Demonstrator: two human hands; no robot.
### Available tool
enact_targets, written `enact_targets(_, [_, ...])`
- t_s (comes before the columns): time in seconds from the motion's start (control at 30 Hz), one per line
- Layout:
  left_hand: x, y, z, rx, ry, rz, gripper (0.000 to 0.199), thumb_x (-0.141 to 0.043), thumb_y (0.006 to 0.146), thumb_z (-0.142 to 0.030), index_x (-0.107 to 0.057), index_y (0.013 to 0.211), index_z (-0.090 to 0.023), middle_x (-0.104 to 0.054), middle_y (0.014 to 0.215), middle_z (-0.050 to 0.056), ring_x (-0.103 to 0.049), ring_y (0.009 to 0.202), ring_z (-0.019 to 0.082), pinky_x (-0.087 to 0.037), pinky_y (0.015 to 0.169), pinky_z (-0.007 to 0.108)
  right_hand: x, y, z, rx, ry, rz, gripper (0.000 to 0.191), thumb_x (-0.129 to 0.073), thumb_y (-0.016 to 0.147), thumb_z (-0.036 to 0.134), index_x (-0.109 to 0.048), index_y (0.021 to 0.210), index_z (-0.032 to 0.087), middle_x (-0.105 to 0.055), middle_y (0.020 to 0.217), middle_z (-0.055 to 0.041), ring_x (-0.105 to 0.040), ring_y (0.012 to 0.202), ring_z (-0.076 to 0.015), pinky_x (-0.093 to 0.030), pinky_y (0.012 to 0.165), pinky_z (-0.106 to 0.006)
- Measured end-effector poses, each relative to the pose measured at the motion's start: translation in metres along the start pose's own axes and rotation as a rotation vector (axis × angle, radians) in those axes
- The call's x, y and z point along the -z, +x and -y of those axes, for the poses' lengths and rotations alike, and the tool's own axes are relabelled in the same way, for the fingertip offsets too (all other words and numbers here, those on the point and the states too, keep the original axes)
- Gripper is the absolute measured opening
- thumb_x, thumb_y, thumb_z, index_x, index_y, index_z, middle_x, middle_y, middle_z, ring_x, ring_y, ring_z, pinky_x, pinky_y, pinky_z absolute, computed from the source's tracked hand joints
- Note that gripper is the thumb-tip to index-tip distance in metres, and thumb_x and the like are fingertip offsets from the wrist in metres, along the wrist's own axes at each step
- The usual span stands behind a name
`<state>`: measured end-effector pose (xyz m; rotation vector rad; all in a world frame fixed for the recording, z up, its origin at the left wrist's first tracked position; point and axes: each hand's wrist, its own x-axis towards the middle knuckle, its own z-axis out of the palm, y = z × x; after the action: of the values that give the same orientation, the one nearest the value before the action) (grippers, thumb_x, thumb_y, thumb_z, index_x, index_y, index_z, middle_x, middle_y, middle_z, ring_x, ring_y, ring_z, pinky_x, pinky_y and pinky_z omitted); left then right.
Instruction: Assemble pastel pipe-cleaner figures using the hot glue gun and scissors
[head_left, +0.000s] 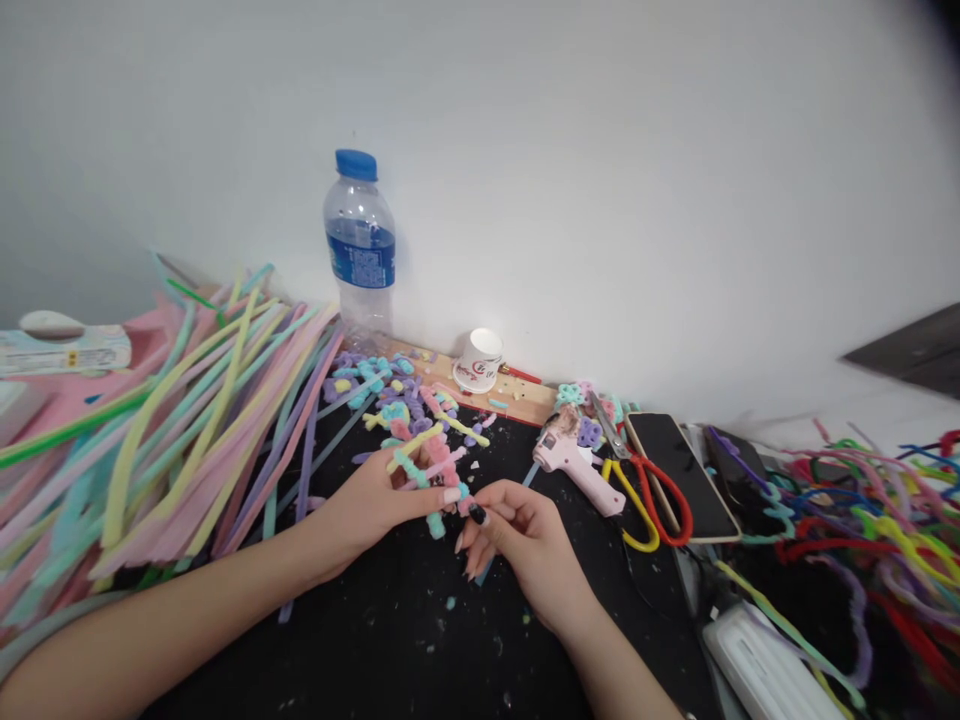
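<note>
My left hand [386,500] is closed around a small piece of bent fuzzy stems [433,522] in turquoise, pink and yellow. At that piece's right end, the thumb and fingers of my right hand [506,530] pinch its pink and blue tip. The two hands nearly touch over the black mat [390,640]. Just behind them lies a heap of small twisted fuzzy shapes [409,395] in purple, turquoise, yellow and pink. To the right of my right hand rests a pale pink glue gun [581,468].
Long pastel fuzzy stems [225,420] spread at left. A bottle [360,250] and paper cup [478,360] stand by the wall. Scissors [660,500], a phone [682,475], a white power strip [765,660] and a tangle of bright stems [885,540] lie at right.
</note>
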<state>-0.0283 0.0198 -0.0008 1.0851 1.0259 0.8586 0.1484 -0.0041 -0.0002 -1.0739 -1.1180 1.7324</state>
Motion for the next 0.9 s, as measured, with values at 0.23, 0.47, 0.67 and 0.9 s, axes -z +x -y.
enact_targets(0.23, [0.0002,0.0000,0.0001,0.025,0.009,-0.005,0.021,-0.071,0.067,-0.032,-0.058,0.077,-0.020,-0.063,0.086,0.002,-0.057,0.096,0.022,-0.043,0.085,0.033,-0.0012,-0.0007,0.0005,-0.005,-0.009,-0.010,0.018,-0.064,0.077,0.032,-0.060,0.076,0.015,-0.068,0.060,-0.0013,-0.061,0.042,-0.0101,-0.048,0.043,-0.018])
enact_targets(0.47, [0.0001,0.0000,-0.0004,0.014,0.020,-0.006,0.019,-0.070,0.067,-0.032,-0.057,0.074,-0.020,-0.063,0.084,0.002,-0.059,0.091,0.022,-0.044,0.083,0.034,-0.0014,-0.0012,0.0027,-0.010,-0.018,-0.010,0.018,-0.064,0.077,0.034,-0.060,0.076,0.016,-0.068,0.061,-0.0013,-0.061,0.044,-0.0110,-0.048,0.044,-0.020])
enact_targets(0.67, [0.0006,0.0000,-0.0001,0.013,0.039,-0.018,0.020,-0.071,0.067,-0.033,-0.058,0.075,-0.020,-0.065,0.090,0.003,-0.060,0.095,0.024,-0.044,0.081,0.033,-0.0011,-0.0009,0.0018,-0.009,-0.020,-0.006,0.019,-0.064,0.077,0.035,-0.060,0.076,0.016,-0.067,0.060,-0.0006,-0.061,0.043,-0.0113,-0.048,0.044,-0.020])
enact_targets(0.9, [0.0003,-0.0002,0.0002,0.019,0.038,-0.017,0.020,-0.071,0.067,-0.033,-0.058,0.075,-0.019,-0.064,0.091,0.004,-0.059,0.098,0.024,-0.044,0.083,0.033,-0.0008,-0.0014,0.0015,-0.009,-0.030,-0.004,0.018,-0.063,0.077,0.035,-0.060,0.076,0.017,-0.068,0.062,-0.0013,-0.061,0.044,-0.0117,-0.048,0.044,-0.021])
